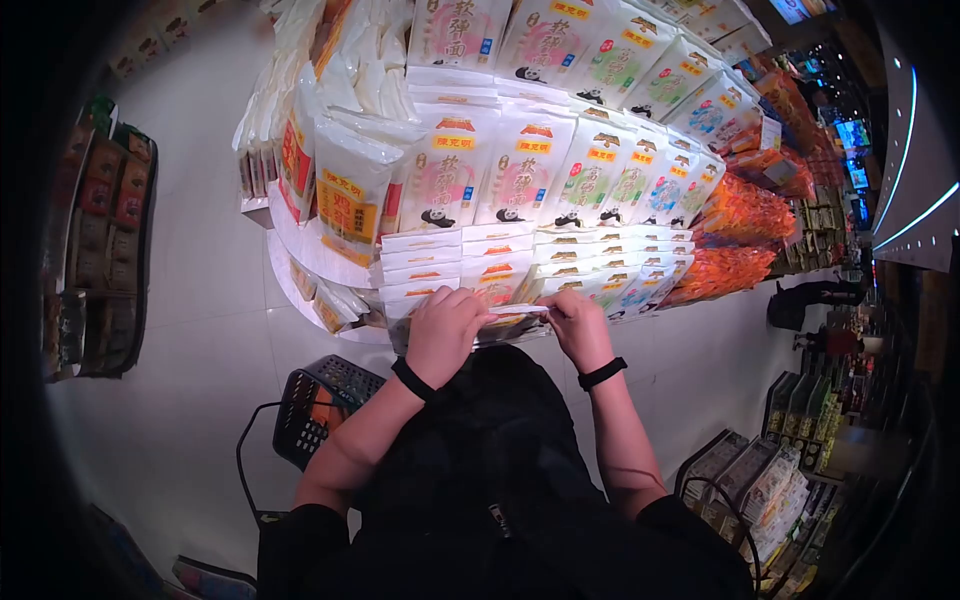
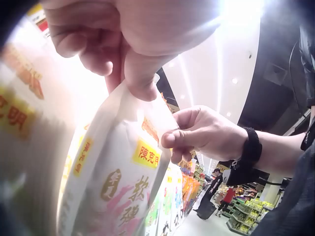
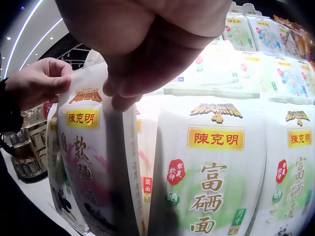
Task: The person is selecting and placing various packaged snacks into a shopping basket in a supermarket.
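Note:
A white noodle package point(image 3: 88, 162) with a pink print and a yellow label stands upright between my two hands at the front of a stacked display. My left hand point(image 1: 447, 330) pinches one top corner between thumb and fingers. At the other top corner, my right hand point(image 1: 580, 328) grips the edge the same way, as the left wrist view also shows. Only the thin top edge of this package point(image 1: 518, 310) shows in the head view. Right beside it, in the right wrist view, stands a similar noodle package with a green print point(image 3: 211, 167).
Tiers of white noodle packages point(image 1: 450, 165) rise in front of me, with orange packages point(image 1: 740, 215) at the right end. A dark shopping basket point(image 1: 300, 420) is at my lower left. Shelves point(image 1: 115, 210) stand across the pale floor point(image 1: 200, 290). A person in dark clothes point(image 1: 805, 300) is off to the right.

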`<state>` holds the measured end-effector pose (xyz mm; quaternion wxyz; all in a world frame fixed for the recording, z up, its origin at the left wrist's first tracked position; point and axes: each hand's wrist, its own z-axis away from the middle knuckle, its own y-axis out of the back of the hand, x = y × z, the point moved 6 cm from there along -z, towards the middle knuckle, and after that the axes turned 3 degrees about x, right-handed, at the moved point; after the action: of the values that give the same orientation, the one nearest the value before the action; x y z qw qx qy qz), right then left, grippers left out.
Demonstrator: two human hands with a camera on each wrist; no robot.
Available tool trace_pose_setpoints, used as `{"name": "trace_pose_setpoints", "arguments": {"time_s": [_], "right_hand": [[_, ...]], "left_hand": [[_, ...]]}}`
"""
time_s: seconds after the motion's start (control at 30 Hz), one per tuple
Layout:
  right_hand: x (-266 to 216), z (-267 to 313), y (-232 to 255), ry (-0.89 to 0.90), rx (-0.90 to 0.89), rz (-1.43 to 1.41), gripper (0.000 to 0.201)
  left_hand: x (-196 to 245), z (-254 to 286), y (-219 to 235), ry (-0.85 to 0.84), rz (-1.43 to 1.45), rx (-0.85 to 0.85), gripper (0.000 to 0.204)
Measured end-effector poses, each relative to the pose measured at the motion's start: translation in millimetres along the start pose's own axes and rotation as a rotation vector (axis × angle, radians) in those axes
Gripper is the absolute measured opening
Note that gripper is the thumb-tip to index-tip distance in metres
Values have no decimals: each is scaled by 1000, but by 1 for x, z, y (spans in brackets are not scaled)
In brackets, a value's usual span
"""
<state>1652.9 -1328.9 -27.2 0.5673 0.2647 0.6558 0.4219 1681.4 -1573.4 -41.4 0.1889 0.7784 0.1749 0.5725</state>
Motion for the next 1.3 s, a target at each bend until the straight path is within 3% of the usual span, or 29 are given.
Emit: {"name": "trace_pose_setpoints", "arguments": {"time_s": [0.2,0.27,0.6,0.7,0.87,0.93,1.17,1.3], "right_hand": [[-7,-25,3,104,56,78,9],[15,-27,-14,147,74,61,8],[6,-14,16,108,263,-119,9],[23,2,33,74,279,-153,11],[90,37,67,27,300,-130,11],[129,48,77,-8,316,-160,12],[250,54,133,-156,373,-297,16],[275,26,150,-88,241,-429,26]], "left_hand": [[4,-23,-4,-65,-165,30,14],[-2,-23,-10,-98,-215,34,12],[0,-29,-22,-38,-235,85,12],[25,-35,-33,-49,-183,86,13],[77,-50,-70,4,-31,18,16],[85,-56,-100,-90,-15,21,19],[135,-91,-215,-74,-131,-116,24],[152,-126,-251,-95,-307,-95,28]]}}
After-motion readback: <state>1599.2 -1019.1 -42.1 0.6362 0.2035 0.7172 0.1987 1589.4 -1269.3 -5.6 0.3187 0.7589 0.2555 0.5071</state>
